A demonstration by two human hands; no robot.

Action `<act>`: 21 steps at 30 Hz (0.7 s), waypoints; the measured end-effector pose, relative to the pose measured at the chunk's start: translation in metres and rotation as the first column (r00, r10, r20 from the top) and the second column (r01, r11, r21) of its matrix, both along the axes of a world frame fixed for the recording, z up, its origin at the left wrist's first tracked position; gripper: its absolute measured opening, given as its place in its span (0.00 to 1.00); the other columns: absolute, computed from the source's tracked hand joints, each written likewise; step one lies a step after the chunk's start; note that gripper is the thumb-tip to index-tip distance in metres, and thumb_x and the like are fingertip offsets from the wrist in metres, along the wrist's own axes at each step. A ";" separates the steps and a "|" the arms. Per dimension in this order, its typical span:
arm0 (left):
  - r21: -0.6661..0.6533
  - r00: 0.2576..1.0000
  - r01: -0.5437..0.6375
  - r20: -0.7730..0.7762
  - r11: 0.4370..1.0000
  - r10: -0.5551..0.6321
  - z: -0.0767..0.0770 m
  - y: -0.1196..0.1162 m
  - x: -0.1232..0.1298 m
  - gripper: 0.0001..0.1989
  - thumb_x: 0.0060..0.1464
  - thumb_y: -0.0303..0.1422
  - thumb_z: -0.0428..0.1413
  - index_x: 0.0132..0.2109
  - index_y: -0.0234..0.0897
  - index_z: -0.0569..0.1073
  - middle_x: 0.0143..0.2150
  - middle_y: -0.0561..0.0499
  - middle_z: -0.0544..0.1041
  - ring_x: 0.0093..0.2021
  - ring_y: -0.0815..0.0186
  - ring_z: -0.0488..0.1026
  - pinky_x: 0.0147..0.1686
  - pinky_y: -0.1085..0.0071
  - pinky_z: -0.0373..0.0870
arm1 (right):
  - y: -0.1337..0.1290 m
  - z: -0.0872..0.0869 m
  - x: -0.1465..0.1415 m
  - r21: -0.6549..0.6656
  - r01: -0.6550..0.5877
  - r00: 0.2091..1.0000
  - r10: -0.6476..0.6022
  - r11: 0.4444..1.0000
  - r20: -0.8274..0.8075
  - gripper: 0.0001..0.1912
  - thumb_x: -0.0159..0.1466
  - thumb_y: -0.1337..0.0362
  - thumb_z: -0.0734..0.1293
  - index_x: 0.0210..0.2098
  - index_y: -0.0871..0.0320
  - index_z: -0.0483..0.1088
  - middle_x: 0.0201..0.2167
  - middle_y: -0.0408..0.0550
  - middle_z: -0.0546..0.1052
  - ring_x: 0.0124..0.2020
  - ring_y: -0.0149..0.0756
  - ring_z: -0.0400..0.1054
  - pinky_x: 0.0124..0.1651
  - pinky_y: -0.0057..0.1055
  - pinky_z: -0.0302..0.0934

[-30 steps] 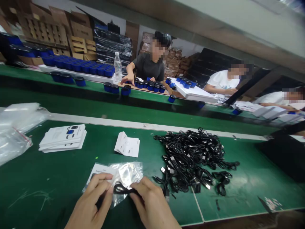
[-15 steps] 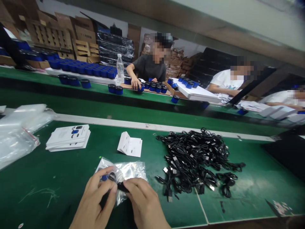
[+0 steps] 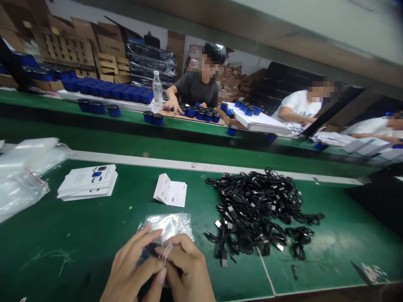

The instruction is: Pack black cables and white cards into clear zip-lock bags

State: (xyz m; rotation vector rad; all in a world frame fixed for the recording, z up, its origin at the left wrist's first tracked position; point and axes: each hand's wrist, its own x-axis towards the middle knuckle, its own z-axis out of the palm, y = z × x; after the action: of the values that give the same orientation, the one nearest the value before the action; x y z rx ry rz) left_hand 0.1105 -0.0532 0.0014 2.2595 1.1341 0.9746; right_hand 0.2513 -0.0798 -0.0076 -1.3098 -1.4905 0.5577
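Note:
Near the front edge of the green table, my left hand (image 3: 134, 266) and my right hand (image 3: 187, 266) meet over a clear plastic bag (image 3: 173, 222). Both hands pinch the bag's bunched edge (image 3: 166, 253) between thumbs and fingers. Something dark shows inside the bag, mostly hidden by my fingers. Beyond my hands stands a folded white leaflet (image 3: 176, 193). A tangled pile of black cables (image 3: 258, 205) lies to the right. On the left is a stack of printed leaflets (image 3: 88, 182).
Clear plastic bags (image 3: 25, 167) lie at the far left. Behind a white strip (image 3: 157, 165), a raised green shelf holds blue round containers (image 3: 113, 110) and a water bottle (image 3: 157, 90). Several people sit beyond it.
My hands have closed in over the bag, and the dark item between them is now mostly covered. Across the shelf, a person's hand has moved left, off a blue container.

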 end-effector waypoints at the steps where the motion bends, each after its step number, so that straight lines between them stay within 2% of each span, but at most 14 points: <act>1: -0.058 1.000 0.002 -0.023 0.998 -0.003 0.002 0.006 -0.004 0.05 0.54 0.39 0.54 0.33 0.46 0.71 0.57 0.53 0.69 0.61 0.55 0.60 0.60 0.56 0.49 | 0.001 0.003 0.003 -0.049 -0.067 0.995 0.063 0.997 -0.080 0.12 0.57 0.76 0.63 0.29 0.57 0.76 0.30 0.49 0.73 0.28 0.32 0.69 0.30 0.24 0.61; 2: -0.162 0.999 -0.008 -0.046 0.987 0.000 0.005 0.012 -0.007 0.09 0.49 0.42 0.58 0.37 0.46 0.72 0.56 0.52 0.72 0.59 0.52 0.62 0.60 0.53 0.49 | 0.002 0.005 0.006 -0.084 -0.119 0.985 0.106 0.989 -0.137 0.11 0.55 0.77 0.64 0.25 0.57 0.75 0.27 0.47 0.73 0.27 0.31 0.69 0.30 0.23 0.60; 3: -0.298 0.998 -0.027 -0.069 0.954 0.007 0.009 0.018 -0.011 0.18 0.44 0.44 0.62 0.43 0.47 0.72 0.53 0.50 0.74 0.54 0.51 0.67 0.57 0.52 0.55 | 0.003 0.008 0.008 -0.109 -0.142 0.977 0.122 0.984 -0.172 0.11 0.53 0.78 0.64 0.23 0.58 0.74 0.25 0.45 0.73 0.26 0.30 0.68 0.30 0.23 0.60; 4: -0.455 0.996 -0.039 -0.089 0.890 -0.001 0.014 0.024 -0.013 0.26 0.41 0.44 0.63 0.48 0.46 0.70 0.47 0.51 0.78 0.47 0.53 0.72 0.50 0.57 0.64 | 0.003 0.010 0.009 -0.139 -0.145 0.972 0.115 0.980 -0.205 0.10 0.52 0.79 0.65 0.22 0.58 0.72 0.24 0.44 0.72 0.26 0.30 0.68 0.30 0.22 0.60; 5: -0.590 0.994 -0.011 -0.093 0.808 -0.054 0.020 0.029 -0.014 0.27 0.40 0.42 0.63 0.50 0.45 0.70 0.39 0.53 0.79 0.39 0.56 0.75 0.40 0.64 0.69 | 0.004 0.012 0.010 -0.179 -0.149 0.963 0.102 0.972 -0.251 0.09 0.50 0.79 0.66 0.22 0.58 0.70 0.24 0.42 0.72 0.25 0.29 0.67 0.29 0.22 0.59; 7: -0.730 0.989 0.032 -0.077 0.683 -0.128 0.029 0.034 -0.012 0.17 0.41 0.38 0.61 0.42 0.42 0.74 0.27 0.57 0.77 0.28 0.63 0.72 0.28 0.74 0.66 | 0.003 0.016 0.012 -0.275 -0.193 0.919 0.075 0.942 -0.387 0.09 0.49 0.77 0.68 0.26 0.58 0.67 0.22 0.40 0.71 0.24 0.28 0.66 0.28 0.22 0.59; 8: -0.751 0.990 0.044 -0.055 0.658 -0.130 0.032 0.035 -0.010 0.12 0.42 0.37 0.60 0.37 0.40 0.75 0.24 0.58 0.75 0.26 0.65 0.69 0.26 0.76 0.63 | 0.003 0.017 0.012 -0.311 -0.217 0.883 0.051 0.925 -0.466 0.10 0.51 0.74 0.69 0.29 0.57 0.66 0.23 0.39 0.71 0.24 0.29 0.67 0.28 0.22 0.60; 9: -0.755 0.995 0.041 -0.030 0.654 -0.098 0.034 0.034 -0.008 0.09 0.43 0.38 0.59 0.32 0.40 0.75 0.23 0.58 0.74 0.26 0.67 0.68 0.26 0.76 0.62 | 0.001 0.017 0.013 -0.328 -0.235 0.841 0.023 0.915 -0.540 0.10 0.53 0.71 0.69 0.33 0.57 0.65 0.24 0.40 0.72 0.24 0.29 0.68 0.29 0.23 0.61; 11: -0.755 0.999 0.016 0.031 0.656 0.011 0.033 0.031 -0.004 0.11 0.46 0.43 0.58 0.30 0.39 0.74 0.22 0.57 0.71 0.25 0.67 0.66 0.26 0.76 0.62 | -0.002 0.016 0.015 -0.310 -0.212 0.782 -0.029 0.927 -0.623 0.11 0.60 0.63 0.67 0.41 0.57 0.63 0.28 0.44 0.74 0.28 0.31 0.70 0.33 0.27 0.63; 14: -0.747 0.987 -0.008 0.100 0.665 0.124 0.026 0.025 0.000 0.16 0.46 0.48 0.57 0.27 0.39 0.70 0.21 0.59 0.65 0.24 0.68 0.64 0.25 0.75 0.61 | -0.007 0.012 0.017 -0.268 -0.158 0.808 -0.031 0.950 -0.588 0.21 0.56 0.58 0.71 0.45 0.57 0.65 0.33 0.48 0.75 0.32 0.35 0.70 0.33 0.28 0.63; 16: -0.745 0.984 0.002 0.121 0.668 0.133 0.022 0.022 0.000 0.17 0.47 0.48 0.57 0.26 0.39 0.68 0.21 0.59 0.62 0.23 0.68 0.63 0.24 0.75 0.61 | -0.009 0.010 0.018 -0.287 -0.126 0.871 -0.032 0.950 -0.491 0.14 0.54 0.60 0.72 0.38 0.58 0.70 0.29 0.45 0.74 0.29 0.33 0.68 0.31 0.27 0.61; 18: -0.760 0.978 0.055 0.171 0.648 0.117 0.019 0.020 -0.001 0.17 0.48 0.49 0.57 0.27 0.39 0.68 0.22 0.58 0.64 0.24 0.68 0.64 0.25 0.75 0.63 | -0.008 0.011 0.017 -0.319 -0.071 0.908 -0.071 0.945 -0.413 0.05 0.57 0.63 0.68 0.29 0.59 0.71 0.23 0.42 0.70 0.25 0.31 0.64 0.30 0.26 0.58; 21: -0.782 0.956 0.096 0.245 0.615 0.162 0.017 0.018 -0.003 0.18 0.50 0.50 0.54 0.33 0.40 0.73 0.25 0.56 0.71 0.28 0.66 0.69 0.29 0.74 0.66 | -0.006 0.015 0.018 -0.297 -0.013 0.912 -0.111 0.955 -0.395 0.08 0.59 0.64 0.66 0.24 0.59 0.69 0.21 0.40 0.67 0.24 0.29 0.60 0.29 0.25 0.55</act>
State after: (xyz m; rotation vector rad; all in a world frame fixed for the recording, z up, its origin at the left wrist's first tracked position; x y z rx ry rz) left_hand 0.1073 -0.0353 0.0185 1.3179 1.1587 0.5945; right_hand 0.2692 -0.0863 0.0074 -1.3492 -1.0507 0.9853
